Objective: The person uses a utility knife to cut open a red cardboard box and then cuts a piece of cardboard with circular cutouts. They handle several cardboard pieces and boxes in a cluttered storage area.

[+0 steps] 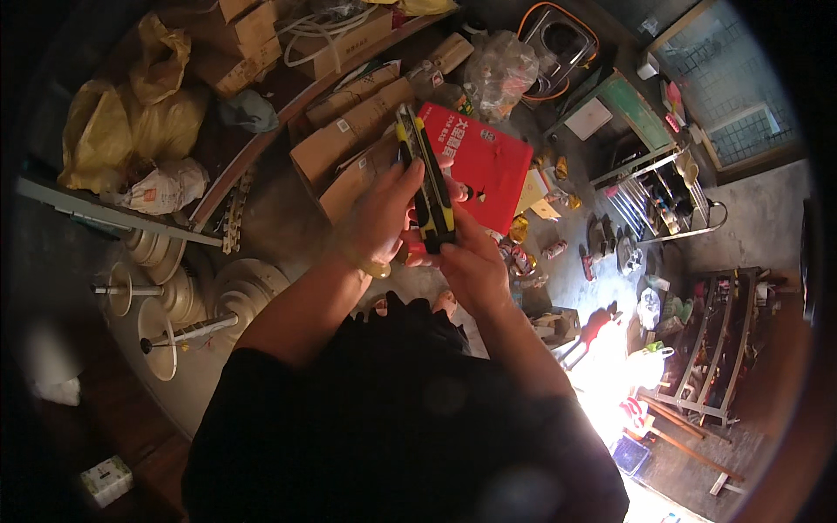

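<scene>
A black and yellow box cutter (426, 185) is held up in front of my body, its long axis nearly upright in the picture. My left hand (389, 207) is closed along its left side, the thumb lying against the body. Around its lower end my right hand (475, 261) is closed, thumb and fingers on the handle. Whether a blade sticks out of the far end I cannot tell. Beyond the hands stands a red box (497, 170), partly covered by my fingers. Brown cardboard boxes (349, 139) lean beside it on the left.
At upper left a shelf holds yellow plastic bags (131, 122). Stacked white spools (161, 331) on rods stand at the left. Bottles and shoes litter the floor at right, near a metal rack (711, 349). A green table (623, 109) stands at upper right.
</scene>
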The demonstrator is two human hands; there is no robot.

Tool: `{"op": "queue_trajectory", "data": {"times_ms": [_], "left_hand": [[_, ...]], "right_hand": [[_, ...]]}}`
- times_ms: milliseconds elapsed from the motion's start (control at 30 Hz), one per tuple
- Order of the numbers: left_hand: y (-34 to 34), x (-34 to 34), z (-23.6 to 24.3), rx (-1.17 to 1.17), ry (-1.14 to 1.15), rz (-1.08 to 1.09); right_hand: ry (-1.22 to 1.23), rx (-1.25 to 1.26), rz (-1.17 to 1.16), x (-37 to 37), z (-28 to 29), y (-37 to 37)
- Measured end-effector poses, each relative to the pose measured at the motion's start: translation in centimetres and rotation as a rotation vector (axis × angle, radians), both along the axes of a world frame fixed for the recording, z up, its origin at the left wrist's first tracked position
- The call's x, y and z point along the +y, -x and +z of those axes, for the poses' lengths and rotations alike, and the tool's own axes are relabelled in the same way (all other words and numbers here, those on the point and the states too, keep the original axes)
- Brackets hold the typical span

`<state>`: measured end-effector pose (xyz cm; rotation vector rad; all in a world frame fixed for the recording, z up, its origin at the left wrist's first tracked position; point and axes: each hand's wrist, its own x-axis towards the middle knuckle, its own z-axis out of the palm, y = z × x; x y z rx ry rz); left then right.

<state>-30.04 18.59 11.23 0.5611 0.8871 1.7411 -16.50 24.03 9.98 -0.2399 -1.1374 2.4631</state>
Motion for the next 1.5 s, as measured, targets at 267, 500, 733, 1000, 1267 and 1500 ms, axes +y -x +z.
{"op": "queue_trajectory", "data": {"times_ms": [267, 500, 733, 1000, 1267, 1500], "left_hand": [[-3.2, 2.2, 1.9, 0.066, -0.021, 0.011], [-5.6, 3.6, 3.3, 0.110, -0.027, 0.024], [-6.4, 4.1, 3.0, 0.147, -0.063, 0.017], [-6.6, 3.0, 3.7, 0.228, -0.073, -0.033], [-7.5, 2.5, 3.3, 0.196, -0.220, 0.002], [-7.1, 0.8, 4.4, 0.141, -0.188, -0.038]], "right_hand": [[-0.014, 0.018, 0.017, 2.7, 1.4, -3.2], [-0.002, 0.022, 0.058, 4.7, 2.2, -4.8], [-0.030, 0.067, 0.006, 4.9, 2.2, -5.4], [-0.062, 0.043, 0.008, 4.5, 2.7, -5.5], [-0.205, -0.027, -0.159, 2.6, 2.9, -5.4], [-0.201, 0.057, -0.084, 1.6, 3.0, -5.5]]}}
